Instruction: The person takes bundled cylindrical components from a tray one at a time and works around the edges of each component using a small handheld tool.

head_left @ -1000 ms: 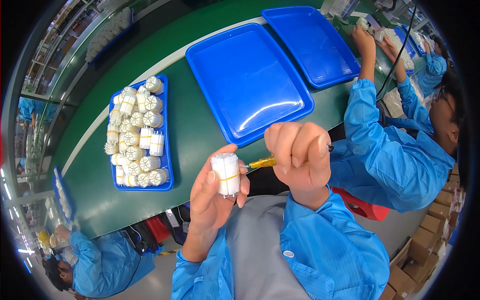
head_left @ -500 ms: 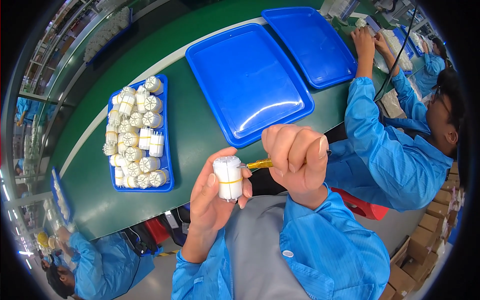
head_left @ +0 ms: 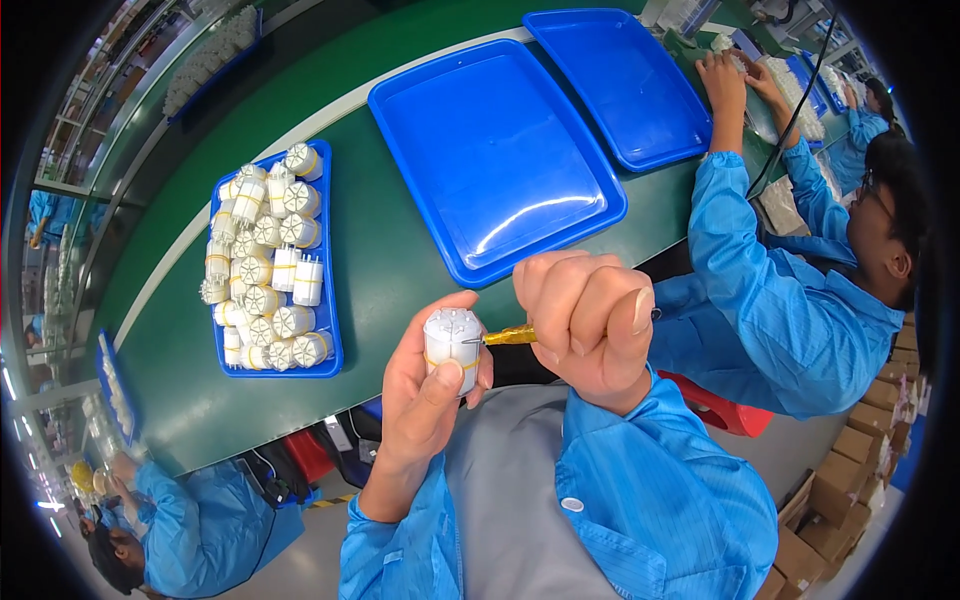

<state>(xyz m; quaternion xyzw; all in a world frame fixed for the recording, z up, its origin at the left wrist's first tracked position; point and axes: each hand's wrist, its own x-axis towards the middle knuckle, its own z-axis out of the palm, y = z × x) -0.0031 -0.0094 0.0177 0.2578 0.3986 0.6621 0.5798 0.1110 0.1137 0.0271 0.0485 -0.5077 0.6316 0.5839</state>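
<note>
Upright in my left hand is a white plastic cylinder with a yellow band round it and a slotted top. The thumb presses on its near side and the fingers wrap behind. My right hand is closed in a fist round a thin tool with a yellow-wrapped shaft and a fine metal tip. That tip meets the right side of the cylinder near its upper edge. Most of the tool's handle is hidden in the fist; its dark end shows past the little-finger side.
At left on the green table stands a blue tray heaped with similar white cylinders. Two bare blue trays lie ahead and to the right. A co-worker in blue sits at right; another person is at lower left.
The left thumb has moved onto the front of the cylinder, which appears turned and tipped slightly. My right hand has shifted a little left, still with the tool. The view has moved slightly.
</note>
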